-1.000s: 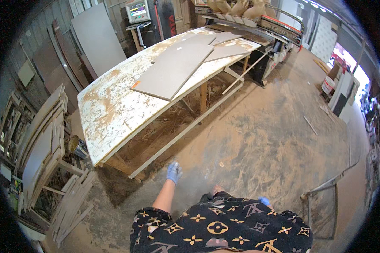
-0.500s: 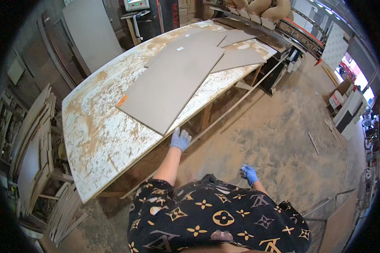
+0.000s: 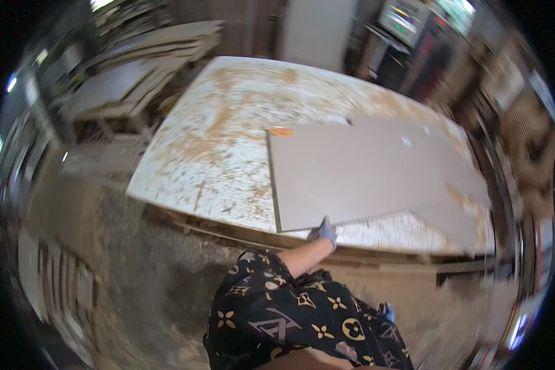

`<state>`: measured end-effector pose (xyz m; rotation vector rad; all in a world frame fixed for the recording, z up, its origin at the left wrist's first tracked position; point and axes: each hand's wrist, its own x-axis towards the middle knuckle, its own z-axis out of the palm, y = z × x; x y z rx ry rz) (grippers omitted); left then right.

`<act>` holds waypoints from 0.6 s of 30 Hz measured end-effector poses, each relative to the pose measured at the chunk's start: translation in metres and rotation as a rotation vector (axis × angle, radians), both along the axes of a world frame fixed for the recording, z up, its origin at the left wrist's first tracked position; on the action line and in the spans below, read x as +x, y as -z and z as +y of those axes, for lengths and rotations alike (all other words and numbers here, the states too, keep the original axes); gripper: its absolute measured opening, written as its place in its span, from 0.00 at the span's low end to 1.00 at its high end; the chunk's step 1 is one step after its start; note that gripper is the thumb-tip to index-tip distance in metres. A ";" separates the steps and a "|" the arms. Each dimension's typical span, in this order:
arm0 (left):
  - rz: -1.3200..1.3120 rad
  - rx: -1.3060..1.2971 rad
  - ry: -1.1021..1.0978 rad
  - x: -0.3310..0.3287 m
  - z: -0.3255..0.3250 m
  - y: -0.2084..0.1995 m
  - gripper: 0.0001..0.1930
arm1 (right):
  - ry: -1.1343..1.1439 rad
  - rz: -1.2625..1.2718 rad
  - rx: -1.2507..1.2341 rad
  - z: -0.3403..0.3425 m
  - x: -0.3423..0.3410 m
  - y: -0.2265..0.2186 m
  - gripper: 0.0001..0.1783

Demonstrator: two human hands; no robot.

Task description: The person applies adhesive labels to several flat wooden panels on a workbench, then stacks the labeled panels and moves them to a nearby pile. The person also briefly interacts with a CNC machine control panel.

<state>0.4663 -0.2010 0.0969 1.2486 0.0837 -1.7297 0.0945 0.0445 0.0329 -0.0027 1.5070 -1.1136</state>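
Observation:
My left hand, in a grey-blue glove, reaches to the near edge of the table. Its fingers are apart and meet the long near edge of a large grey-beige panel; blur hides how firmly they touch. An orange label marks the panel's far left corner. Beneath lies a white tabletop, scratched and strewn with brown dust. My right hand, in a blue glove, hangs low beside my patterned black shirt; cloth covers much of it, so its fingers cannot be read.
More grey-beige pieces lie at the table's right end. Stacked boards stand at the far left, and upright panels at the near left. A control cabinet stands behind the table. Dusty floor runs along the near side.
My view has swung left, so the table now lies across the picture. My left hand has shifted a little along the table edge; my right hand has dropped closer to my body. The panel stays put.

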 end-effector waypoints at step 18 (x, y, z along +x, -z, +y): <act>-0.345 0.213 -1.197 0.307 0.261 0.052 0.20 | -1.066 -0.154 0.209 -0.209 0.213 -0.049 0.31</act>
